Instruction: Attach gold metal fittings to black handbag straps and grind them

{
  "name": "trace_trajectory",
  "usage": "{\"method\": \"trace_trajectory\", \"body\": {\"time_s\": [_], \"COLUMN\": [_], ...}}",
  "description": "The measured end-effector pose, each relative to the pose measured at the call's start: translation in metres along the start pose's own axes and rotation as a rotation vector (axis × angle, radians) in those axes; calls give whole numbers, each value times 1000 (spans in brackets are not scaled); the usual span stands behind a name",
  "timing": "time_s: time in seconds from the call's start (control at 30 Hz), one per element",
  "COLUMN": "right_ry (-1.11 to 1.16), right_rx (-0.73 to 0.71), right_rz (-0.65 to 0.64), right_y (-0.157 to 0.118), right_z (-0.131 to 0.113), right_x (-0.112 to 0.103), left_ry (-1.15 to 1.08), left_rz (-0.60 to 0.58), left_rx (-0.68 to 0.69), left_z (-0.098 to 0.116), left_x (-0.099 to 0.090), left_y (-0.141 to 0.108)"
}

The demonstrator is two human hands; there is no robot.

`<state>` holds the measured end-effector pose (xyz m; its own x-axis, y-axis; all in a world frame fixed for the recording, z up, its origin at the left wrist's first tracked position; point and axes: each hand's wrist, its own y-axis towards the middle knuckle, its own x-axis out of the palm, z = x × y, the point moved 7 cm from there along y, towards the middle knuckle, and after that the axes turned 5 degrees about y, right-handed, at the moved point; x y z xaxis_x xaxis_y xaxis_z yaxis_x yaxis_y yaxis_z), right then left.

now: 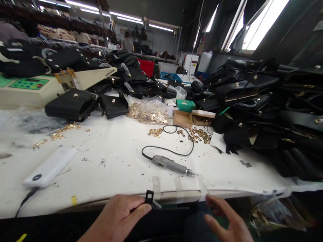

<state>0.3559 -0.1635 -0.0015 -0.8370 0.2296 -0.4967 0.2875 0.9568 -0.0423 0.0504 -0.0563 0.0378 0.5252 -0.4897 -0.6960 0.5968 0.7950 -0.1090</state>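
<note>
The left hand (117, 219) pinches a small, black, squared loop (150, 192) between thumb and forefinger, at the near edge of the table with a white cover (111, 178). The loop stands upright above the fingertips, its opening facing the wearer. A short, slim grey piece (157, 205) juts out to the right just beside it; whether the two are joined cannot be told. The right hand (233, 231) is open, thumb and fingers spread, with nothing seen in it, near the table's edge and apart from the loop.

The loop looks light, and firm enough to keep its square outline, though whether it is leather, plastic or coated metal is unclear. Being so small, it could twist or slip out of a loose pinch, and a hard squeeze across the opening might bend it if it is leather. The lower end, where the left hand has it, seems a sound hold; the side bars look best for a second hand.

Farther off on the cover lies a grey, pen-shaped electric screwdriver (170, 165), its metal bit pointing right and its thin black cord (172, 152) curling to the far side. It looks rigid, smooth and heavier than the loop; the thick middle of the body is the place to take it, clear of the bit. Small gold-coloured metal fittings (200, 135) lie beyond it, loose and probably slippery.
</note>
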Motion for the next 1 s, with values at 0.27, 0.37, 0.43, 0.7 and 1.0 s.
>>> {"method": "trace_trajectory", "body": {"time_s": [0.27,0.37,0.43,0.7,1.0], "right_ry": [670,670,618,-293,-285], "right_rx": [82,171,200,-75,-150], "right_rz": [-543,-562,-568,-153,-109], "right_y": [6,14,18,96,305], "right_z": [-75,-43,-23,-58,-101], "right_x": [114,129,133,66,139], "left_ry": [-242,123,333,302,298], "left_rz": [-131,-2,85,215,303], "left_rx": [-253,-232,-217,-147,-157], "left_z": [-41,-45,-43,-57,-77], "left_x": [8,9,13,20,27], "left_y": [34,46,53,66,68]}}
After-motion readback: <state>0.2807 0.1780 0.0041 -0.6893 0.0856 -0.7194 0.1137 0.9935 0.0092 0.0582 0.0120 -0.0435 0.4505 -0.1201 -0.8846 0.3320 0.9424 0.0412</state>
